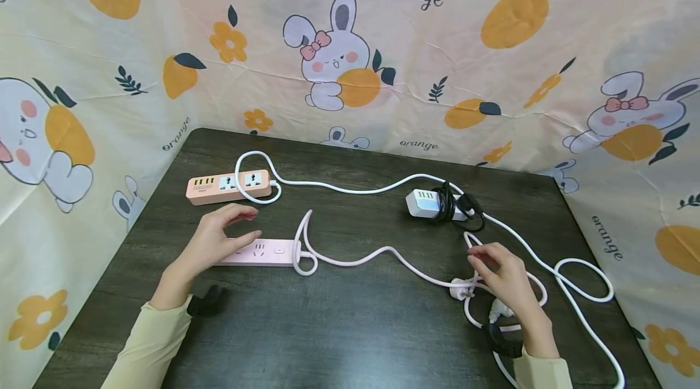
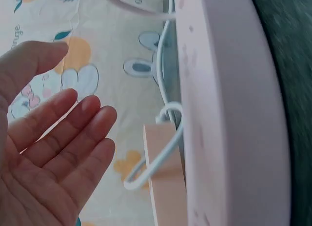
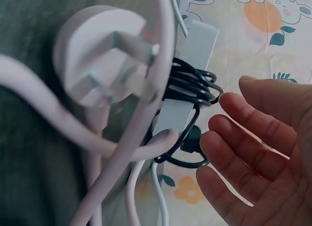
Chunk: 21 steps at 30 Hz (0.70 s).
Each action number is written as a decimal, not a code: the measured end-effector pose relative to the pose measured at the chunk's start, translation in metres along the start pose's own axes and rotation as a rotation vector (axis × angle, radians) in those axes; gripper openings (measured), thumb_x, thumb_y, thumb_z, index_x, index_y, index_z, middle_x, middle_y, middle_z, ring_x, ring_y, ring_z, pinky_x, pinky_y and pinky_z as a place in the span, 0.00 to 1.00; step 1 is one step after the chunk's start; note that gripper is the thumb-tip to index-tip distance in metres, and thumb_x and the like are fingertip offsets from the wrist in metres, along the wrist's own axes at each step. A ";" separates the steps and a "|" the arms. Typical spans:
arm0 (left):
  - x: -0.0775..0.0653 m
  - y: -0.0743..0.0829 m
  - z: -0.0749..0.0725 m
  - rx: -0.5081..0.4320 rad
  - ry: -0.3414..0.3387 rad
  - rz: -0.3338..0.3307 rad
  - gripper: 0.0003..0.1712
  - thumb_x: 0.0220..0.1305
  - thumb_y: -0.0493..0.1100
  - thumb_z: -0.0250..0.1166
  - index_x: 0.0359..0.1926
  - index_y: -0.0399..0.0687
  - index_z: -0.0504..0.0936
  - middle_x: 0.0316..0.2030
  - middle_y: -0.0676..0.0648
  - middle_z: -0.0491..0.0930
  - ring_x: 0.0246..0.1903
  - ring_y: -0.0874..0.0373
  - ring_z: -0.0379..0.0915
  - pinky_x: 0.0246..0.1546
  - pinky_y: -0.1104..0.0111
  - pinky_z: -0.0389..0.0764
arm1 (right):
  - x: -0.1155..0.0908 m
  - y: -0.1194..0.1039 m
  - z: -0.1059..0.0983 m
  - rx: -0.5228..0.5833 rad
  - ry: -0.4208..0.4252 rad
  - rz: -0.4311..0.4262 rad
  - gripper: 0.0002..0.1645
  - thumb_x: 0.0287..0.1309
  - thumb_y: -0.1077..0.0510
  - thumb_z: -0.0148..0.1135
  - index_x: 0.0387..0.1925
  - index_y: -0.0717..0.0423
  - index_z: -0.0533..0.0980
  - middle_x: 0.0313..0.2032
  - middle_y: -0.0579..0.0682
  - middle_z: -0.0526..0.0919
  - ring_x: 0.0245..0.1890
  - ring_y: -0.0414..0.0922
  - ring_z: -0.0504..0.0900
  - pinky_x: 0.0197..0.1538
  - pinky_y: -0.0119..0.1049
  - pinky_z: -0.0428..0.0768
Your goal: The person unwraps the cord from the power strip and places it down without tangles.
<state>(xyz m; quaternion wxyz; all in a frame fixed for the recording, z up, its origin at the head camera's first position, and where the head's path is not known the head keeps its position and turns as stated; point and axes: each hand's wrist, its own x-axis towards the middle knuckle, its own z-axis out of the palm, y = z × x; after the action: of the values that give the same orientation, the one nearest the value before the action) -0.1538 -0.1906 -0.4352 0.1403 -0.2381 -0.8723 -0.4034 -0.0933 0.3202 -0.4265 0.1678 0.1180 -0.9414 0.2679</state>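
Note:
My left hand [image 1: 214, 242], thumb and fingers apart, hovers at the left end of a pink power strip [image 1: 279, 253]. Nothing lies within its grasp in the left wrist view, where the pink strip fills the right side. Over a loose tangle of pale cable on the right is my right hand [image 1: 503, 276], fingers relaxed and holding nothing. A pale three-pin plug [image 3: 92, 55] shows large in the right wrist view, apart from the fingers. Another white plug [image 1: 500, 310] lies partly hidden below that hand.
An orange power strip [image 1: 226, 188] with a looped white cable lies behind the pink one. Farther back on the right is a white power strip [image 1: 423, 203] wrapped in black cord [image 1: 447, 200]. Patterned cloth [image 1: 415, 73] rises behind the dark table [image 1: 306, 340].

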 end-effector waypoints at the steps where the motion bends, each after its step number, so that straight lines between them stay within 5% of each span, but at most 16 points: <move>1: 0.002 0.001 0.002 -0.008 -0.002 0.009 0.22 0.40 0.29 0.74 0.41 0.36 0.80 0.37 0.41 0.81 0.38 0.50 0.79 0.43 0.64 0.79 | 0.002 0.000 0.000 0.000 -0.001 0.002 0.10 0.45 0.73 0.68 0.32 0.62 0.81 0.30 0.48 0.80 0.30 0.31 0.74 0.35 0.15 0.71; 7: 0.014 0.010 0.016 -0.070 0.003 0.062 0.21 0.41 0.28 0.74 0.41 0.36 0.80 0.37 0.42 0.81 0.39 0.48 0.79 0.41 0.55 0.78 | 0.012 -0.002 0.003 -0.016 -0.004 0.010 0.09 0.47 0.71 0.67 0.33 0.60 0.81 0.31 0.49 0.80 0.31 0.33 0.74 0.35 0.22 0.73; 21: 0.048 0.032 0.036 -0.147 -0.062 0.112 0.20 0.46 0.32 0.73 0.43 0.38 0.80 0.39 0.45 0.81 0.42 0.50 0.77 0.44 0.56 0.78 | 0.035 -0.009 0.009 0.040 -0.006 0.006 0.07 0.52 0.69 0.65 0.35 0.61 0.81 0.31 0.48 0.80 0.32 0.32 0.74 0.35 0.36 0.79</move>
<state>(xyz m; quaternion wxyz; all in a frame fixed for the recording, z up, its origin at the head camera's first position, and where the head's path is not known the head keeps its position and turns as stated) -0.1793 -0.1303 -0.4165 0.1176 -0.3085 -0.8296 -0.4504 -0.1248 0.3035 -0.4162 0.1616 0.1194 -0.9367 0.2867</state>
